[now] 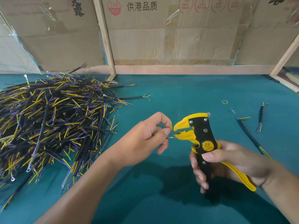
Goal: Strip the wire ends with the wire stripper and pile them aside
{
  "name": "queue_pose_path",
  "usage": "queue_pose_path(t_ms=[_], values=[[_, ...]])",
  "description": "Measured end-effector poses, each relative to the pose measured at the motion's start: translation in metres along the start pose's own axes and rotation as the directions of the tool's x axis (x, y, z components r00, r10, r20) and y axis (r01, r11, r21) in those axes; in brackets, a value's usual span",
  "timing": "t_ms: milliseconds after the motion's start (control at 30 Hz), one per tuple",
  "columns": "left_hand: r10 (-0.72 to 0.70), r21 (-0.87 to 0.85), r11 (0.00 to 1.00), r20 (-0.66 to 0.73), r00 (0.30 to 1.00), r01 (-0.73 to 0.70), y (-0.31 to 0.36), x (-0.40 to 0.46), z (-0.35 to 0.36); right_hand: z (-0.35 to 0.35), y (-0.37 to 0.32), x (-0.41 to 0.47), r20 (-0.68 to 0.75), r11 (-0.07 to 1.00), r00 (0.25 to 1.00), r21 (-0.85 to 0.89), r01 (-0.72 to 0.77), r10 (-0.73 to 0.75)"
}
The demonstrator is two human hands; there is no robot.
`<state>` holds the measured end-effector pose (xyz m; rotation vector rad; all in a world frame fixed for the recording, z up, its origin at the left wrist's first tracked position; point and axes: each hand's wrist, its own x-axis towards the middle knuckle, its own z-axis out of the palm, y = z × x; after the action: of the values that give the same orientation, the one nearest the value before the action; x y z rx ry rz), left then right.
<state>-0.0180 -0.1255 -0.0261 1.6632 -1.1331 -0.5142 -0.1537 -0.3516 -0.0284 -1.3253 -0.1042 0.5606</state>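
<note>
**Wire end at the stripper's mouth**

Your right hand [226, 160] is wrapped around the handles of the yellow-and-black wire stripper [200, 138], thumb laid across the black body just below the round yellow badge, fingers curled around the front handle. The yellow rear handle runs back under your palm and sticks out past your wrist. You hold the tool upright, its head pointing left, and its yellow jaws stand slightly apart.

Your left hand [145, 135] comes in from the lower left with the forearm stretched diagonally over the teal mat [178, 97]. Thumb and forefinger are pinched closed on a thin wire [169, 132]; the other fingers curl loosely below. One yellow strand pokes up past your fingertip, just beside the upper jaw. A bare strand reaches right into the lower jaw; whether the jaw bites it cannot be told.

A large pile of wires [53, 120], black with yellow and purple cores, lies to your left on the mat. Well apart on the right lie a few loose wires [260, 117] and a small yellow rubber band [225, 102]. Cardboard panels [178, 38] in a wooden frame stand behind the mat.
</note>
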Motion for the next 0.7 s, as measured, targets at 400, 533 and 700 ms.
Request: queue_pose_path(t_ms=[400,533,700], values=[[-0.005,0.031,0.999,-0.007,1.000,0.006,0.002,-0.001,-0.002,0.005,-0.001,-0.001,-0.001,0.999,0.999,-0.005,-0.054,0.054],[-0.008,0.052,0.999,0.000,1.000,0.008,0.002,-0.001,-0.001,0.007,0.001,0.001,-0.015,0.999,0.999,0.002,-0.050,0.050],[-0.010,0.086,0.996,-0.012,1.000,0.011,0.002,0.000,0.000,0.010,0.003,0.004,-0.048,0.998,0.997,0.006,-0.067,0.068]])
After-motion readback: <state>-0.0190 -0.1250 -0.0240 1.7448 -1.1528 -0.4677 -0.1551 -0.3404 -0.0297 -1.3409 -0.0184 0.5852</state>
